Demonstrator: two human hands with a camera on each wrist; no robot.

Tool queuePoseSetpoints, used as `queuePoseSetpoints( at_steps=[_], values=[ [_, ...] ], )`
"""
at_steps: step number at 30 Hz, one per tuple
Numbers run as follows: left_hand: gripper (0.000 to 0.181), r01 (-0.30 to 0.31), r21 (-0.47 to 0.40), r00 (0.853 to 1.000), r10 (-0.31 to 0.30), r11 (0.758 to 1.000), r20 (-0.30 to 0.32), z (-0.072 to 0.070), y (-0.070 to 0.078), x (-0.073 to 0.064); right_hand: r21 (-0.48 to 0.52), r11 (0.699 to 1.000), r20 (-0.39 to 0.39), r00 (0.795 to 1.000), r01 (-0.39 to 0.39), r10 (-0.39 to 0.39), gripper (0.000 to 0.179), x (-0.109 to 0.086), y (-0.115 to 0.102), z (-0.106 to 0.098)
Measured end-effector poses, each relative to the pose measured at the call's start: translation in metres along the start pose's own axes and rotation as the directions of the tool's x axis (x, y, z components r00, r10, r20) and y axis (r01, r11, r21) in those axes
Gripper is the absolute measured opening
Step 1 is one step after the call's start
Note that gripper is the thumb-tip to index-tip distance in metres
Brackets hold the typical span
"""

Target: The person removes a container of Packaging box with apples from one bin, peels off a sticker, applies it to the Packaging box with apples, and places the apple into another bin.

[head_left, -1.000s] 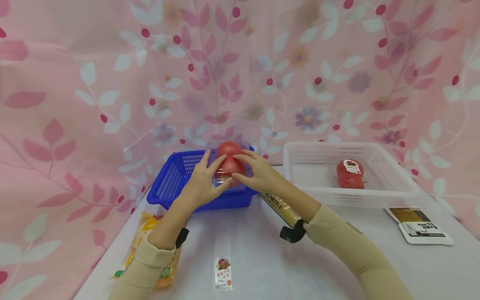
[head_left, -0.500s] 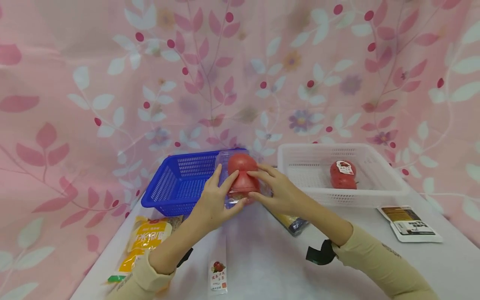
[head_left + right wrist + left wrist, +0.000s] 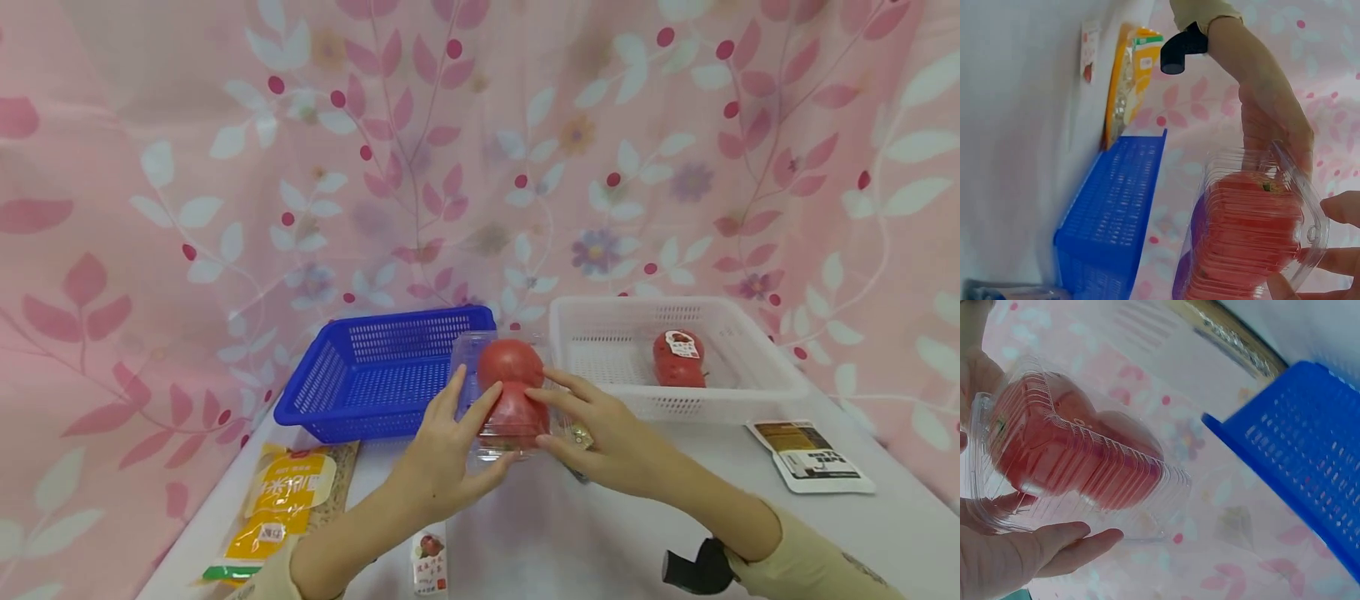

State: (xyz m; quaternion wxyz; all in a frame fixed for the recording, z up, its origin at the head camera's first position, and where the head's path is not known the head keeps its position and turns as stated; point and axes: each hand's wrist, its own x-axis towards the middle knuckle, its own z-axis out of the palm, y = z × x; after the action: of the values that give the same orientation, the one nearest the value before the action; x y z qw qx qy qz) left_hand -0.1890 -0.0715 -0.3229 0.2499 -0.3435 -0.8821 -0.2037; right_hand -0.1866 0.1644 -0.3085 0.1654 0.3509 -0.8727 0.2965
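A clear plastic clamshell box (image 3: 468, 354) with two red tomatoes (image 3: 512, 367) in it is held up over the table, in front of the blue basket (image 3: 303, 412). My left hand (image 3: 442, 458) grips its left side, fingers on top. From the right, my right hand (image 3: 607, 429) holds the box too, fingertips on the lid. The left wrist view shows the ribbed wall of the box (image 3: 1122, 456) and the left thumb under its edge. In the right wrist view the box (image 3: 1241, 231) stands clear of the blue basket (image 3: 1110, 206).
A white basket (image 3: 757, 396) at right holds packed red tomatoes (image 3: 678, 362) with a label. A yellow bag (image 3: 281, 500) lies front left, near a label strip (image 3: 429, 565). A pouch (image 3: 813, 458) lies at far right. A gold packet (image 3: 581, 437) is partly hidden behind my right hand.
Both hands have carried the tomato box from over the blue basket to the right and toward me. The blue basket's inside now shows, and the yellow bag is less covered.
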Motion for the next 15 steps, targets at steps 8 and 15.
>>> queuePoseSetpoints(
  at_steps=[8, 15],
  values=[
    [0.072, -0.019, -0.029, 0.999, 0.021, 0.999, 0.048, 0.013, 0.017, -0.029, -0.031, 0.996, -0.048, 0.995, 0.089, -0.091, 0.048, -0.029, -0.007, 0.009],
    [0.075, -0.065, -0.027, 0.995, 0.067, 0.998, 0.071, 0.029, 0.023, -0.051, -0.023, 0.999, -0.024, 0.999, 0.046, -0.047, 0.046, -0.054, -0.009, 0.022]
  ],
)
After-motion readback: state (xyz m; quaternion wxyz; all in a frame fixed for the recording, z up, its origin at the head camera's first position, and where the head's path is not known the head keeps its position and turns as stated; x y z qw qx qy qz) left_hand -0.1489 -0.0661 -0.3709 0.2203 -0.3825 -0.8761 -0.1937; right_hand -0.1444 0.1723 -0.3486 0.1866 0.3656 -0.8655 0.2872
